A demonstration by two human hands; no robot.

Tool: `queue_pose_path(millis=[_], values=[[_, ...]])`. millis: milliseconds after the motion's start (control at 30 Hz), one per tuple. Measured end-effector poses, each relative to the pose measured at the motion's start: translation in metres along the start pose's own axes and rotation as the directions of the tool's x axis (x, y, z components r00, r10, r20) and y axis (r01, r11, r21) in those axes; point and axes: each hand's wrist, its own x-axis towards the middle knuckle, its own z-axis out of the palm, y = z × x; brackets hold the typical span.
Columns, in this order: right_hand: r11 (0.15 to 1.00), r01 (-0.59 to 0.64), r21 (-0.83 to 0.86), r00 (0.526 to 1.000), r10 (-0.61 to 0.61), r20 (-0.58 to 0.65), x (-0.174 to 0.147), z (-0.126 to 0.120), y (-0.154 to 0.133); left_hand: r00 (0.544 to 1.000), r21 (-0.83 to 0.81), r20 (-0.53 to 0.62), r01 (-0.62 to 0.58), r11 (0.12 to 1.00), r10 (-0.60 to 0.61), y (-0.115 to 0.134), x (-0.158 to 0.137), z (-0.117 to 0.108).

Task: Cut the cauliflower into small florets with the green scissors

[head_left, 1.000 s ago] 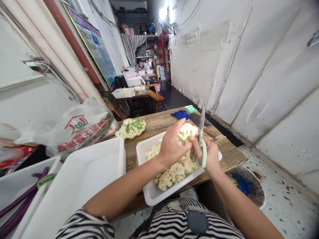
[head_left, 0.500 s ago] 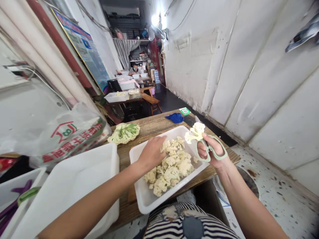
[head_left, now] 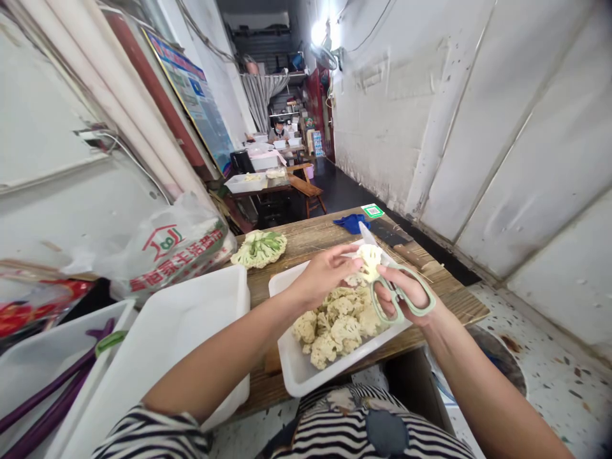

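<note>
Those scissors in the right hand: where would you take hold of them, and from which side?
I'd take the scissors by their pale green loops, coming from the wearer's side. The loops face back toward the body, while the blade tip points away, beyond the cauliflower piece. The right hand fills much of the loops, so they'd probably need freeing first.

Probably a small eatery or food shop: cauliflower florets [head_left: 342,325] in a white tub [head_left: 295,381] on the wooden surface [head_left: 310,233], a QR-code card [head_left: 373,211] near its far edge, a large poster [head_left: 191,95] upper left, a wall fan [head_left: 325,57] upper centre.
</note>
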Motion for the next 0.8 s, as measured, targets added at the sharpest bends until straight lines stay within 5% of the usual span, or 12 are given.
queue_pose_path(millis=[233,400,467,600,800], values=[[0.99,0.008,-0.139,0.99,-0.027,-0.141,-0.017,-0.013,0.003,0.971,-0.326,-0.09,0.183,0.928,-0.223,-0.004,0.006,-0.003],[0.996,-0.026,-0.087,0.995,0.034,0.097,-0.056,-0.024,0.003,0.94,-0.45,-0.161,0.203,0.87,-0.302,0.0,0.013,-0.011],[0.976,-0.053,-0.213,0.982,0.089,0.165,-0.069,-0.023,0.002,0.936,-0.438,-0.176,0.204,0.875,-0.306,0.001,0.015,-0.012],[0.833,-0.085,-0.547,0.989,0.139,0.058,-0.077,-0.012,-0.004,0.954,-0.273,-0.243,0.108,0.956,-0.177,0.001,0.013,-0.007],[0.839,-0.12,-0.531,0.99,0.144,0.003,-0.072,-0.006,-0.008,0.957,-0.063,-0.288,-0.035,0.997,0.016,0.001,0.007,0.005]])
